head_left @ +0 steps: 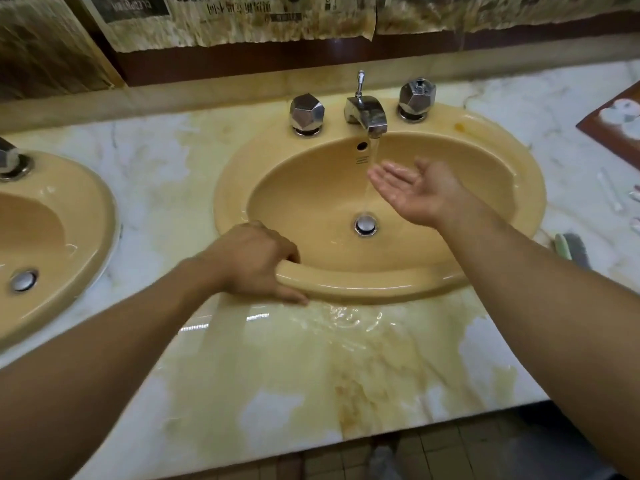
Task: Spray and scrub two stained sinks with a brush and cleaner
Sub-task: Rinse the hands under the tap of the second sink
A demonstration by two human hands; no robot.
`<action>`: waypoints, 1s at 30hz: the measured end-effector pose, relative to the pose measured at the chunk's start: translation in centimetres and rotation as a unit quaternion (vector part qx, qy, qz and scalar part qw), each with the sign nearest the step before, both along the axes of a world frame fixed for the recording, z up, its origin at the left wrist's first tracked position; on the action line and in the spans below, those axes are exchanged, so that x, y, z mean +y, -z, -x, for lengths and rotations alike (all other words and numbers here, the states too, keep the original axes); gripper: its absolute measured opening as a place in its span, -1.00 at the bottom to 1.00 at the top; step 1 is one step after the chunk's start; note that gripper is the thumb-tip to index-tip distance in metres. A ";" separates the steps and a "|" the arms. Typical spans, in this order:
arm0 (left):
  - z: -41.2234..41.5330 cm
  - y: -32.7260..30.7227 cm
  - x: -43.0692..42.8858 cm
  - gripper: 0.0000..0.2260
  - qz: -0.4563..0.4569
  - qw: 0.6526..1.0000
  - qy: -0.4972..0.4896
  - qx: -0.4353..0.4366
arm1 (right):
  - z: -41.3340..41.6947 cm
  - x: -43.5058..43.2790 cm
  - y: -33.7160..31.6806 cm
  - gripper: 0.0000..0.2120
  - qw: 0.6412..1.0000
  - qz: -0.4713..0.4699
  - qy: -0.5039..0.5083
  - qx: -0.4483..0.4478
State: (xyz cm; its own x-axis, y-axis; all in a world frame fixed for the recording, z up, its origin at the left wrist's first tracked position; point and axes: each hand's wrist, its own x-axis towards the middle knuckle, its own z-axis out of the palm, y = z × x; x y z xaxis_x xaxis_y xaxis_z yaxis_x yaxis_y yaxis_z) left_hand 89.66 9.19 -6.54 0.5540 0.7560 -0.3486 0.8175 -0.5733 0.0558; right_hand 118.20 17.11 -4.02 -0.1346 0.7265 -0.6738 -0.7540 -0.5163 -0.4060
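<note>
Marble, stained and wet, forms the white counter [277, 375]. Your left hand [249, 261] curls its grip over the front rim of the yellow oval ceramic sink [381, 282]. At right the green-grey scrub brush [575, 249] lies with free room. Your right hand [415, 192], grip spread palm-up, meets water from the chrome tap [367, 114]: rinsing, probably. Next, fetch the brush.

Right sink [516, 164] and left sink [91, 216]: mustard yellow. Marble countertop [242, 393]: white, grey-veined, blotched with yellow-brown stains. Faucet [367, 112] and faceted knobs [307, 112]: silver chrome. Brush [571, 249]: pale green and grey. Wall strip [242, 62]: dark maroon.
</note>
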 end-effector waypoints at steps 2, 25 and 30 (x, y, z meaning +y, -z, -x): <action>0.4 0.1 0.9 -0.13 0.018 1.000 0.009 0.015 | 0.9 2.4 1.0 -0.54 0.998 0.009 0.047 0.050; -17.3 0.6 -4.2 -0.27 0.001 0.992 -0.120 -0.038 | -2.2 -10.5 -7.6 -0.67 0.885 0.007 -0.268 -0.381; -19.7 -0.1 -3.7 -0.38 0.050 0.987 -0.145 -0.044 | -4.8 -11.7 -8.8 -0.67 0.846 -0.027 -0.270 -0.459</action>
